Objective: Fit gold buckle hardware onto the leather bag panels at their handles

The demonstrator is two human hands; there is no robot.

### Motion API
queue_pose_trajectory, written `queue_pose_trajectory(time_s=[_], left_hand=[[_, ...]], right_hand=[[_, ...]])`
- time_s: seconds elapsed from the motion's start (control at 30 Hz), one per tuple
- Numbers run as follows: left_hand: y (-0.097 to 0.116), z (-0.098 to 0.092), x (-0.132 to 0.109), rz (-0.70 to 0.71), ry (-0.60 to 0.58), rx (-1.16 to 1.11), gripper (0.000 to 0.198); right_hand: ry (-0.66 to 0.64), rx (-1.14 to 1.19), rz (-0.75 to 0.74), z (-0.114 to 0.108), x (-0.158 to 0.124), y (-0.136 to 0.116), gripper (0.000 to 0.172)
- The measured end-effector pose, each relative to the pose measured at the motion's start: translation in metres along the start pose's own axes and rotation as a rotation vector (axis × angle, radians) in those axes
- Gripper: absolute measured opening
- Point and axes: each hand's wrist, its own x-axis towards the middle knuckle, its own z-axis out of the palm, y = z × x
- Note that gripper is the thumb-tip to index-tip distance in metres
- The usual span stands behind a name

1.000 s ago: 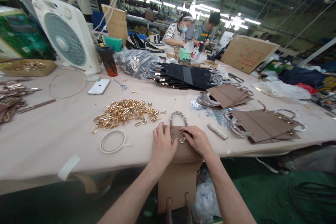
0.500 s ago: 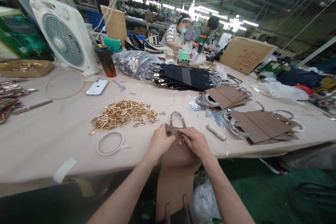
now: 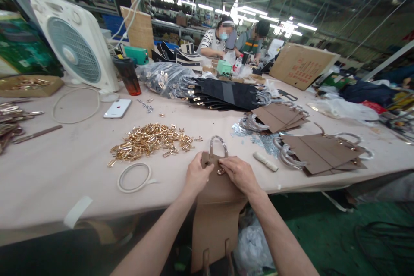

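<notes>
A brown handbag panel (image 3: 215,217) lies over the table's front edge and hangs down toward my lap. Its plastic-wrapped handle (image 3: 219,140) stands up at the far end. My left hand (image 3: 198,175) is closed on the panel's left edge, thumb on top near the handle's base. The fingers of my right hand (image 3: 238,173) pinch at the handle's right base, where a small gold fitting (image 3: 221,171) shows beside the fingertips. What exactly lies under those fingertips is hidden. Left of my hands is a pile of gold metal fittings (image 3: 150,140).
A tape roll (image 3: 134,177) and a phone (image 3: 117,108) lie to the left, with a fan (image 3: 74,45) and tumbler (image 3: 128,76) behind. Stacked brown bag panels (image 3: 323,153) and a rolled cloth-like piece (image 3: 265,161) lie right. Black panels (image 3: 226,92) fill the back; two people work beyond.
The view has shifted slightly. Both hands stay on the brown panel, and my right fingers have moved a little at the gold fitting by the handle base.
</notes>
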Motion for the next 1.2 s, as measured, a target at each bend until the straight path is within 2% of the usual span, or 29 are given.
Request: queue_pose_trajectory(time_s=[0.27, 0.53, 0.63, 0.77, 0.87, 1.0, 1.13, 1.2], left_hand=[[-0.008, -0.001, 0.002, 0.069, -0.024, -0.048, 0.044], [-0.014, 0.003, 0.011, 0.022, -0.091, -0.315, 0.042], [-0.011, 0.002, 0.011, -0.017, -0.092, -0.416, 0.044], [-0.008, 0.001, 0.011, -0.062, -0.086, -0.482, 0.047], [-0.005, 0.0, 0.008, -0.048, -0.08, -0.424, 0.053], [-0.002, -0.009, 0.0, 0.041, -0.061, -0.306, 0.058], [-0.001, -0.019, -0.007, 0.135, -0.09, -0.191, 0.065], [0.0, -0.021, -0.008, 0.183, -0.081, -0.081, 0.067]], right_hand=[[-0.015, -0.067, 0.002, -0.005, 0.004, -0.005, 0.026], [-0.02, -0.188, 0.044, 0.002, 0.0, -0.013, 0.026], [-0.021, -0.206, 0.032, 0.006, -0.004, -0.018, 0.03], [-0.008, -0.172, -0.027, 0.013, -0.011, -0.02, 0.047], [0.027, -0.112, -0.049, 0.018, -0.017, -0.02, 0.059], [0.102, -0.003, -0.023, 0.027, -0.024, -0.022, 0.068], [0.161, 0.105, 0.027, 0.033, -0.027, -0.023, 0.071], [0.186, 0.163, 0.045, 0.033, -0.026, -0.022, 0.067]])
